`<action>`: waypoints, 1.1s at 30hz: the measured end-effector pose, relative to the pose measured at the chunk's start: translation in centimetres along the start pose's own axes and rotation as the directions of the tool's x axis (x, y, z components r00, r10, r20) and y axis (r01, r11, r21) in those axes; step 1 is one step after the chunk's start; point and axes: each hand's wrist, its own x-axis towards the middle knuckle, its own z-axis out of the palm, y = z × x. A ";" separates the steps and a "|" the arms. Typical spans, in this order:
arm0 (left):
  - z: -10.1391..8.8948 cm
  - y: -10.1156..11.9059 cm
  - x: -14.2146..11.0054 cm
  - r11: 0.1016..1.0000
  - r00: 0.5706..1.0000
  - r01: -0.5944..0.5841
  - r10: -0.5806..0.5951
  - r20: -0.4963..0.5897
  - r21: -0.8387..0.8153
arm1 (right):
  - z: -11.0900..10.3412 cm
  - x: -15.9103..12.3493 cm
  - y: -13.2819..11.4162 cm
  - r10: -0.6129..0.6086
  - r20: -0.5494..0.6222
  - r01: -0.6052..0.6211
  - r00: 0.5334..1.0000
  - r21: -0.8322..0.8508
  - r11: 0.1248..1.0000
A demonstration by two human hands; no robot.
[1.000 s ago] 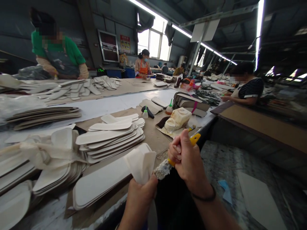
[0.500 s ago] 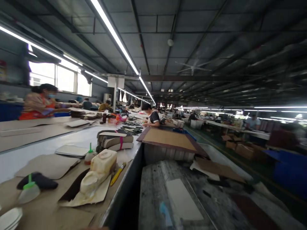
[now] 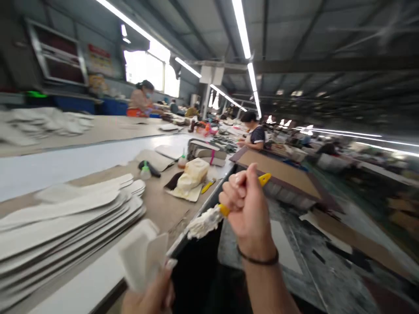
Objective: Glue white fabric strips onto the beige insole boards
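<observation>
My right hand [image 3: 245,205] is closed around the yellow handle of a paintbrush [image 3: 207,221]. Thick whitish paste cakes its bristles, which point left over the table edge. At the bottom, my left hand [image 3: 152,292] pinches pale, flat, round-cornered pieces [image 3: 137,253], blurred by motion; their exact kind and number I cannot make out. Left of that hand lies a stack of long white cut pieces [image 3: 72,222]. Farther along the table, a paste-smeared cream plastic container [image 3: 195,169] rests on a scrap sheet, with a second yellow-handled brush [image 3: 208,186] beside it.
Two small bottles with green nozzles, one [image 3: 145,170] nearer, stand past the stack. A strapped bundle of grey pieces [image 3: 207,153] lies behind the container. Right of the dark gap is a stained grey work surface [image 3: 314,257]. One co-worker [image 3: 255,133] sits ahead, another [image 3: 140,100] far left.
My view has swung left and down. Both hands have come into sight, the right with the paste-covered brush, the left with the pale pieces. The long white stack now shows at the left.
</observation>
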 end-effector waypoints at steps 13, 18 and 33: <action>-1.7 1.8 -1.7 0.829 0.978 0.027 -0.138 -0.156 -0.559 | -3.2 2.1 7.0 0.498 0.029 -0.492 0.866 0.226 0.841; -1.4 1.2 -1.1 0.838 0.959 -0.009 -0.146 -0.241 -0.545 | -2.5 1.8 7.8 0.532 -0.048 -0.507 0.845 0.242 0.828; 0.5 -0.2 1.3 0.877 0.926 0.033 -0.207 -0.315 -0.480 | 0.2 -2.9 7.1 -0.062 -0.017 0.056 0.998 -0.258 0.965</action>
